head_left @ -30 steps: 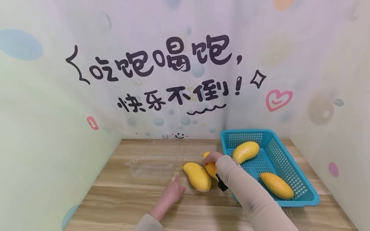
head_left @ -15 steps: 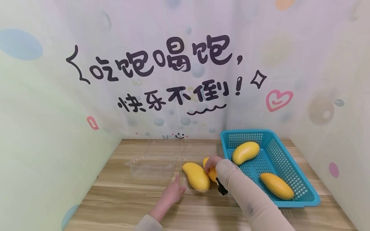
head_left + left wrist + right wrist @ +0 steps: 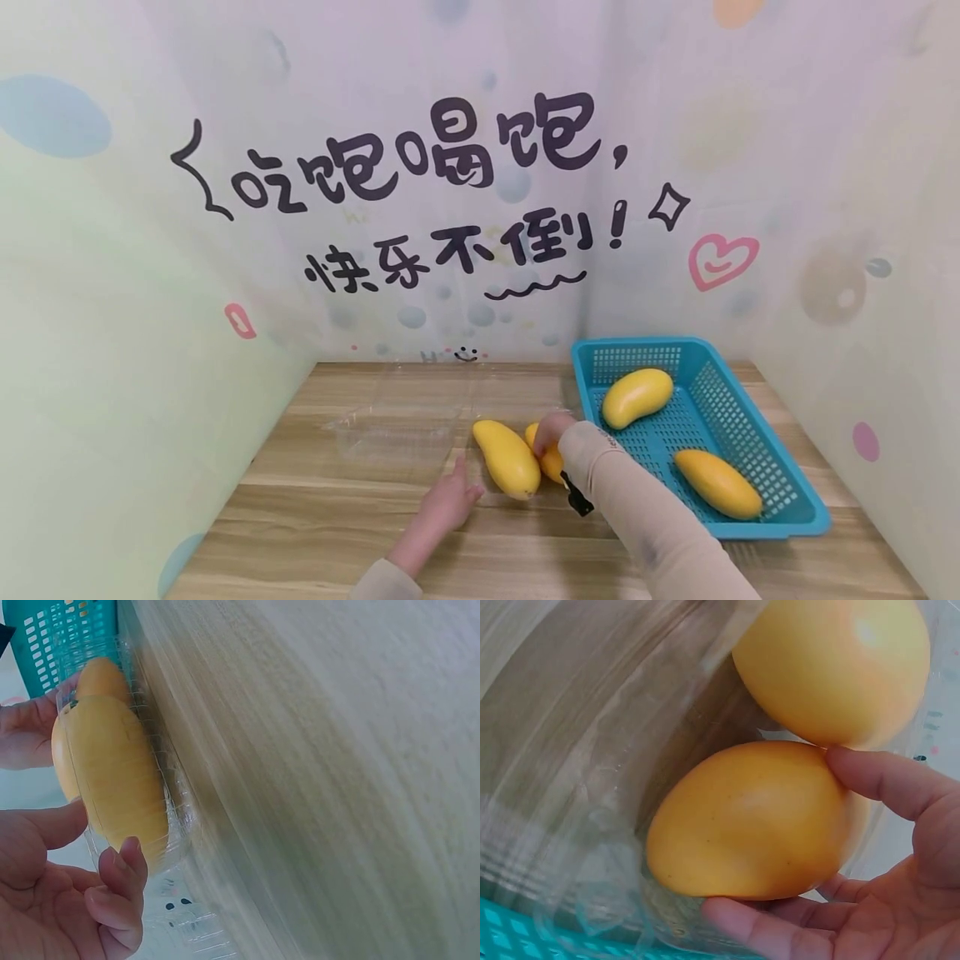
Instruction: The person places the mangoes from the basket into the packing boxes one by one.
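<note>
My right hand point(image 3: 552, 427) grips a yellow mango point(image 3: 750, 825), with thumb and fingers on opposite sides of it. That mango lies against a second yellow mango point(image 3: 507, 460) in a clear plastic clamshell box point(image 3: 176, 802). My left hand point(image 3: 448, 497) is at the box's near end; in the left wrist view its thumb meets the box edge and its curled fingers lie along the near wall. From the head, my right hand and sleeve partly cover the gripped mango, and the box's transparent edges are hard to make out.
A blue plastic basket point(image 3: 780, 467) stands right of the box. Inside it lie a mango point(image 3: 637, 397) at the back and another mango point(image 3: 718, 483) at the front. The clear lid point(image 3: 401, 433) spreads left across the wooden table point(image 3: 285, 500). A printed curtain point(image 3: 450, 50) hangs behind.
My right hand has moved slightly toward me with the mango, lowering it beside the other one. The second mango has shifted a little left. My left hand stays in place.
</note>
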Demonstrator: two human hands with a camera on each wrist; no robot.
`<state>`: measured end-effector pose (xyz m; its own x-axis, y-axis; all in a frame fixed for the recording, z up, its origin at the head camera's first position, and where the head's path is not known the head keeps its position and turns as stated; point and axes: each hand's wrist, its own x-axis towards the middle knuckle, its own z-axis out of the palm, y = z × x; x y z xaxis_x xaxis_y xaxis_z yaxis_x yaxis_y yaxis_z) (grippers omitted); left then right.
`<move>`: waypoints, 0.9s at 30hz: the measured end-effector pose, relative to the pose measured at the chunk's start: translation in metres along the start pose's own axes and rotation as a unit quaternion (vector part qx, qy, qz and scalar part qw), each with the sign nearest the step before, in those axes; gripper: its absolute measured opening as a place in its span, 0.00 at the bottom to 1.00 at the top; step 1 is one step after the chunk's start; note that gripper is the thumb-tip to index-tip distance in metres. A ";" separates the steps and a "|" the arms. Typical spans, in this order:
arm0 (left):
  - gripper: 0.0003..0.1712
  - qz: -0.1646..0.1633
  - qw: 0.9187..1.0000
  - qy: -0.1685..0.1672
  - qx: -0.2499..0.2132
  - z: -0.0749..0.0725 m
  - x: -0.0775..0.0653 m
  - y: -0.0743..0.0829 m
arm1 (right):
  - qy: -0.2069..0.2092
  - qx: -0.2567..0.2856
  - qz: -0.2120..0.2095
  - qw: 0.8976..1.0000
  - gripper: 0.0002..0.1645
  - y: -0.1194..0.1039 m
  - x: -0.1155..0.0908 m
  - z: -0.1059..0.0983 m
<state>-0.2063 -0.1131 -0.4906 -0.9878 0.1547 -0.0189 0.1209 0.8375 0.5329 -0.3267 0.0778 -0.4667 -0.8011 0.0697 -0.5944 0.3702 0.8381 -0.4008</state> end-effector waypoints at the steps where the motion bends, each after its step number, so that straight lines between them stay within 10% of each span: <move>1: 0.38 0.000 1.000 0.000 -0.002 0.000 0.000 0.000 | 0.002 0.002 0.000 1.000 0.23 0.000 -0.002 0.000; 10: 0.37 0.003 1.000 0.003 -0.012 0.001 -0.001 -0.001 | 0.021 -0.074 -0.078 0.994 0.20 0.007 0.029 0.003; 27: 0.35 0.012 1.000 0.001 -0.008 -0.002 -0.003 -0.001 | 0.184 0.019 -0.065 0.981 0.27 -0.007 -0.022 0.003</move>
<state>-0.2040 -0.1153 -0.4889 -0.9848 0.1733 -0.0054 0.1424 0.8257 0.5459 -0.3102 0.0691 -0.4531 -0.9556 0.1589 -0.2480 0.2647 0.8324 -0.4868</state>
